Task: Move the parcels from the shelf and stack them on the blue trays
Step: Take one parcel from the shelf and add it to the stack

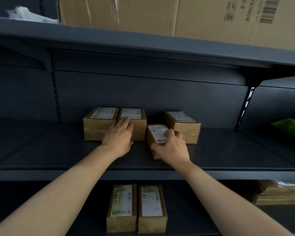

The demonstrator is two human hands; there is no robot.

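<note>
Cardboard parcels, four on the middle shelf [58,150], all labelled on top. Head view only; blue trays not in view.

Risks, as judged from the layout:
- Small parcel [156,133] sits nearest, its far right corner touching or just beside the right parcel [182,126]. A pull straight toward the near edge may drag or twist that neighbour.
- The hold on it is one-handed and from above. If the tape is slick, the box may tip or slip at the shelf edge.
- Second parcel [134,123] stands flush against the left parcel [99,125]. A hand set close to their seam could shift both, or push them toward the back wall.
- With the trays out of sight, the carry means turning away from the shelf. Two loads at once raise the chance of a drop.

Grip:
- Right hand [172,147]: fingers curled over the top of the small parcel, thumb down its near left side. Grasping it. Whether it is lifted off the shelf I cannot tell.
- Left hand [119,138]: fingers nearly straight, laid up the front face of the second parcel, tips at its top edge. Touching only, no closed hold seen.

Two more parcels [136,208] lie on the shelf below, untouched. Large carton [160,14] on the top shelf.
</note>
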